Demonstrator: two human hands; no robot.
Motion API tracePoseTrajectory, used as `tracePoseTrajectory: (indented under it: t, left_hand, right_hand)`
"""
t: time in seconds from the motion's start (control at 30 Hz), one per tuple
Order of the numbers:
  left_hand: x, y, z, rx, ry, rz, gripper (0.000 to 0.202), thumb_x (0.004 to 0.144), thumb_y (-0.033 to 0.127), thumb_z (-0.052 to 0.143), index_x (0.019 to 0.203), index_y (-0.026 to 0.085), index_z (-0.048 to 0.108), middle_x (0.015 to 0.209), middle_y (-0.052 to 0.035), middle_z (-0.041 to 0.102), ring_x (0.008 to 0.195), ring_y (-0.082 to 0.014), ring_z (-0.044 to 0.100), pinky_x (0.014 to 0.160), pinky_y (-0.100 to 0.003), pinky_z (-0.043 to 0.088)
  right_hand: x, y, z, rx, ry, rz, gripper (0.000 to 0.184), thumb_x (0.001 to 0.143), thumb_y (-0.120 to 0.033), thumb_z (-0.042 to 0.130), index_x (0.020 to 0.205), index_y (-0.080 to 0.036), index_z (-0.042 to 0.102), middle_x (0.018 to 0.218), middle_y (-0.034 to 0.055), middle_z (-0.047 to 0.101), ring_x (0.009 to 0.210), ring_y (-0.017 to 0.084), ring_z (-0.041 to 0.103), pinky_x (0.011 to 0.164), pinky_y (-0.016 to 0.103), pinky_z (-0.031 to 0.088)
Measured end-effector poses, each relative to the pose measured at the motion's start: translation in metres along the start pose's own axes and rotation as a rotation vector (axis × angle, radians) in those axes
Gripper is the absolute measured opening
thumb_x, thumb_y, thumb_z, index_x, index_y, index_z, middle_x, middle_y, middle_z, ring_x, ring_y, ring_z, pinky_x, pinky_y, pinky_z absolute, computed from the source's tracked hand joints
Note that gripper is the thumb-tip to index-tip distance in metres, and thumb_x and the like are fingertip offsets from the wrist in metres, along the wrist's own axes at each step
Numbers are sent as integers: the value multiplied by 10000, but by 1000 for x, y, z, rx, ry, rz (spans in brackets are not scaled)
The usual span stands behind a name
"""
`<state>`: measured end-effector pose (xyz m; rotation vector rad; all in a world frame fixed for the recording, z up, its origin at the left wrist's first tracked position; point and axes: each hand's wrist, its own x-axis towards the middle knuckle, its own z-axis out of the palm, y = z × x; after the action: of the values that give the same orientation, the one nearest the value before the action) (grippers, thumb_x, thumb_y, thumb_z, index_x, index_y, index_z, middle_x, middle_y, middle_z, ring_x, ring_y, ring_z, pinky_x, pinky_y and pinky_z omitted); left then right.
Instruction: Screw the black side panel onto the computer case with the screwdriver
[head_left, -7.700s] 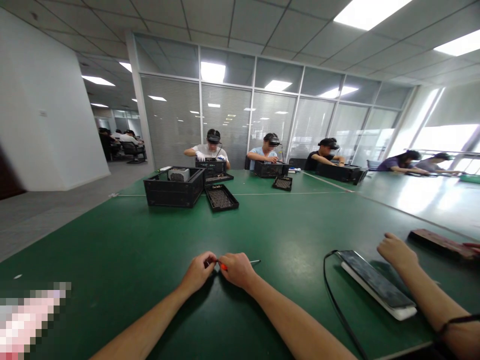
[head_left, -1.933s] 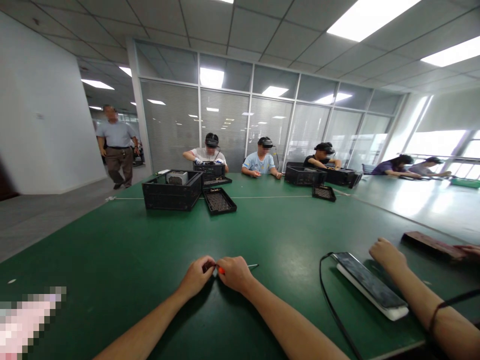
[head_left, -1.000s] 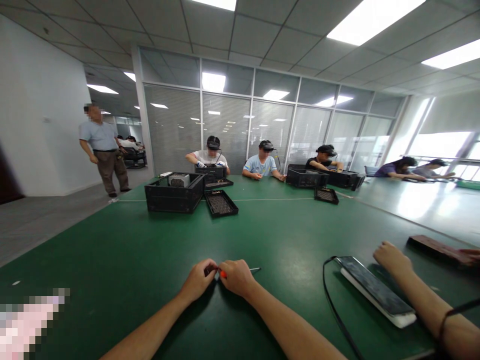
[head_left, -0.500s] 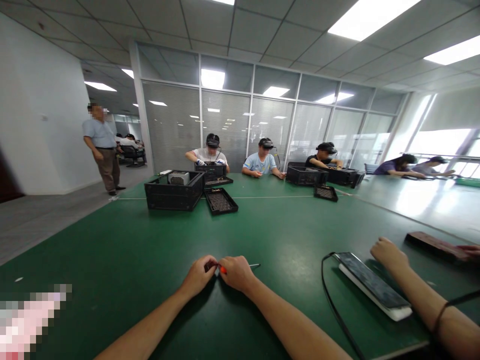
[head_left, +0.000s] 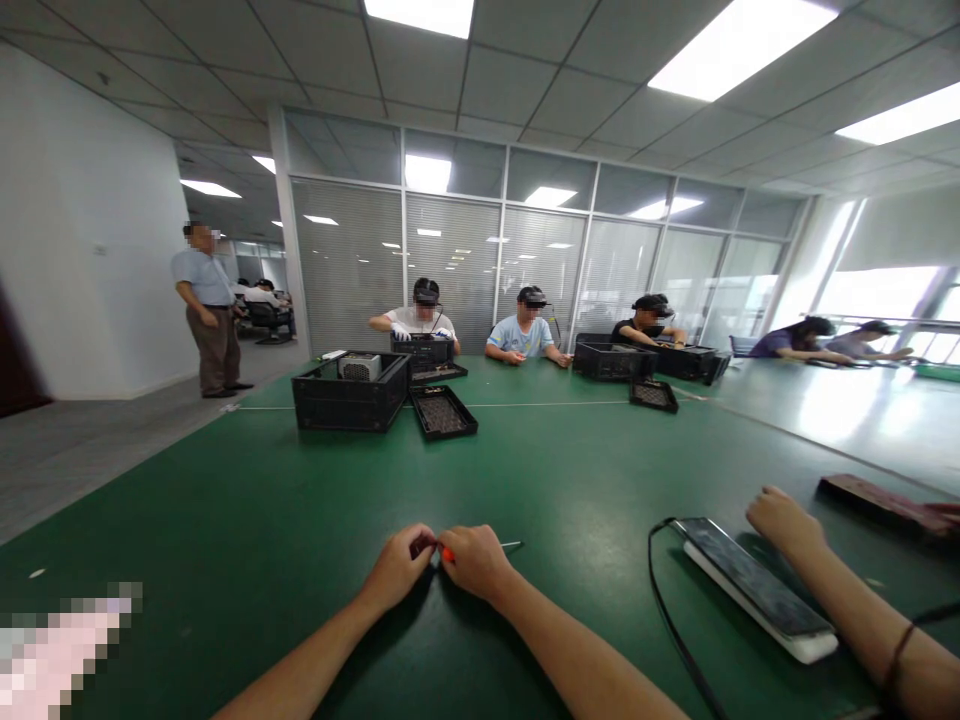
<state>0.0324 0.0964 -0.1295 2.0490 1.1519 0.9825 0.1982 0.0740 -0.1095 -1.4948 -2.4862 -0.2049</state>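
Note:
Over the green table [head_left: 300,520], my two hands are close together, fingertips almost meeting. My right hand [head_left: 476,563] is closed around a screwdriver [head_left: 448,554]; a bit of its orange handle peeks out on the left, and the thin metal shaft extends past the hand to the right. My left hand [head_left: 397,568] is curled in a pinch beside the handle end. Whatever may be between its fingers is too small and covered to make out.
To the right, a phone [head_left: 750,580] lies on a white block with a black cable [head_left: 660,600]. A neighbour's forearm [head_left: 840,580] rests beside it, near a dark reddish box [head_left: 885,505]. Black computer cases [head_left: 349,405] and a black panel [head_left: 442,412] stand across the table, where several people sit.
The view has tilted up slightly, so the table and everything on it appear a little lower. My hands keep almost the same pose around the screwdriver.

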Motion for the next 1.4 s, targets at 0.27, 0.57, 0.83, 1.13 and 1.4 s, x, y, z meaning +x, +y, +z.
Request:
tracePoseTrajectory:
  t: [0.27, 0.57, 0.83, 1.13, 1.4]
  left_hand:
    - [-1, 5, -2, -6, -9, 1, 205, 752, 323, 490, 780, 156, 606, 709, -23, 623, 668, -152, 555, 651, -244, 414]
    - [0, -3, 1, -7, -1, 21, 190, 771, 300, 474, 793, 154, 595, 712, -23, 610, 675, -149, 551, 644, -236, 411]
    - [-1, 3, -1, -5, -4, 8, 191, 760, 307, 480, 780, 157, 596, 707, -23, 611, 672, -153, 550, 650, -242, 411]
    - [0, 0, -1, -5, -14, 21, 191, 763, 309, 484, 786, 161, 602, 713, -24, 619, 677, -154, 557, 653, -239, 415]
    - [0, -1, 0, -10, -4, -3, 197, 762, 315, 480, 788, 160, 599, 715, -21, 622, 671, -154, 559, 649, -238, 417]
  right_hand:
    - [0, 0, -2, 16, -3, -5, 215, 843, -263, 404, 909, -202, 599, 886, 43, 661, 779, 171, 607, 662, 256, 395]
    - [0, 1, 3, -4, 23, -7, 204, 844, -276, 409, 892, -200, 592, 866, 38, 661, 759, 173, 613, 642, 260, 388]
    - [-1, 0, -1, -8, 3, -14, 200, 840, -272, 415, 898, -198, 591, 878, 42, 660, 768, 175, 613, 635, 257, 387]
    - [0, -1, -2, -9, 4, -7, 195, 833, -270, 421, 888, -195, 592, 871, 42, 660, 761, 174, 613, 630, 255, 386]
    - [1, 1, 3, -4, 9, -11, 199, 837, -269, 417, 899, -196, 591, 871, 40, 659, 766, 172, 611, 650, 257, 393]
